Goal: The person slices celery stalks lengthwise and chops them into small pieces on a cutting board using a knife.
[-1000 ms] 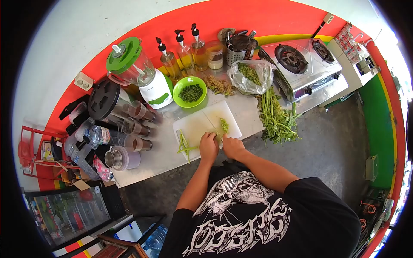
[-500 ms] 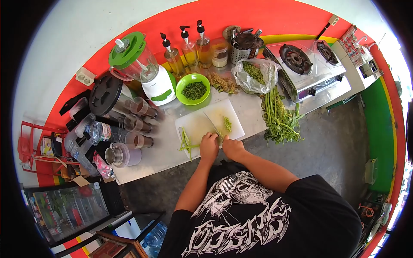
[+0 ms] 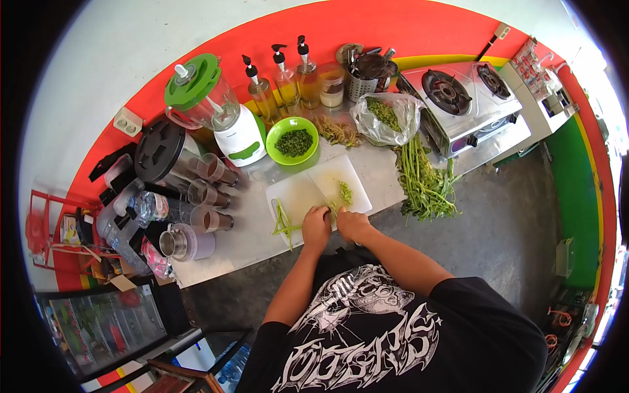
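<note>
A white cutting board (image 3: 298,191) lies on the metal table, with my hands at its near edge. My right hand (image 3: 353,225) is closed around a knife (image 3: 322,192), whose blade points away and to the left across the board. Just left of it, my left hand (image 3: 316,226) has its fingers closed on green stems, mostly hidden under the hand. Loose green stems (image 3: 282,221) stick out to the left and overhang the board's edge. Small chopped green pieces (image 3: 345,192) form a pile to the right of the blade.
Behind the board are a green bowl (image 3: 308,154) of chopped greens, a blender (image 3: 239,137) and pump bottles (image 3: 286,85). Cups (image 3: 213,219) stand left. A plastic bag (image 3: 400,124), a leafy bunch (image 3: 426,180) overhanging the table edge and a gas stove (image 3: 458,105) are right.
The view has tipped slightly, so the table appears a little lower. Both hands stay at the near edge of the board, and the knife has barely moved.
</note>
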Motion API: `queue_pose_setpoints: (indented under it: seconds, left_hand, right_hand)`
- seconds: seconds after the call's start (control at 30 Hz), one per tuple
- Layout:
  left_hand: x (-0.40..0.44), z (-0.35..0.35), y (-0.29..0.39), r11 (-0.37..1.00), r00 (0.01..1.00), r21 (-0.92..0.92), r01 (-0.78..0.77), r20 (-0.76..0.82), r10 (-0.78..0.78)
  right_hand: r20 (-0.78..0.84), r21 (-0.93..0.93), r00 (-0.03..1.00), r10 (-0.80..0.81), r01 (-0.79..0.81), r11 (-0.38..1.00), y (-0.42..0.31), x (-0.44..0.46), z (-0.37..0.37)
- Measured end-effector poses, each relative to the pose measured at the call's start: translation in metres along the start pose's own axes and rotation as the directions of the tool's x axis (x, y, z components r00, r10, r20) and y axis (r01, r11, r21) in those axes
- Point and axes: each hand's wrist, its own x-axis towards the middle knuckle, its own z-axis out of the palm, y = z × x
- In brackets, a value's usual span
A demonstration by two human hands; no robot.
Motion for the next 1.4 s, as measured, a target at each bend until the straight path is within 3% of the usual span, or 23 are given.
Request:
queue_pose_setpoints:
  seconds: [0.37, 0.43, 0.6, 0.73, 0.83, 1.0, 1.4]
  left_hand:
    - [0.009, 0.000, -0.012, 0.988, 0.990, -0.101, 0.113, 0.090, -0.104]
    - [0.010, 0.001, -0.010, 0.981, 0.985, -0.122, 0.152, 0.104, -0.140]
    - [0.010, 0.000, 0.003, 0.991, 0.991, 0.052, 0.123, 0.039, -0.125]
    - [0.008, 0.001, 0.001, 0.990, 0.992, 0.064, 0.125, -0.001, -0.125]
    - [0.009, 0.001, -0.002, 0.990, 0.990, -0.027, 0.138, 0.025, -0.137]
    - [0.008, 0.005, -0.011, 0.998, 0.998, 0.000, 0.059, -0.001, -0.059]
    - [0.007, 0.002, -0.009, 0.996, 0.998, 0.060, 0.067, 0.015, -0.068]
  right_hand:
    - [0.052, 0.181, 0.998, -0.044, 0.034, 0.983, 0.013, 0.004, 0.005]
    - [0.052, 0.201, 0.999, 0.017, -0.027, 0.979, 0.010, 0.001, 0.008]
    - [0.045, 0.132, 0.999, -0.007, 0.001, 0.991, 0.005, 0.000, 0.000]
    - [0.032, 0.115, 0.999, 0.042, -0.046, 0.992, 0.005, 0.001, 0.014]
    - [0.005, 0.113, 1.000, -0.003, 0.002, 0.994, 0.008, 0.009, 0.012]
    - [0.005, 0.094, 0.999, 0.046, -0.046, 0.994, 0.001, 0.008, 0.022]
    - [-0.050, 0.075, 0.998, 0.047, -0.043, 0.996, -0.006, 0.010, 0.016]
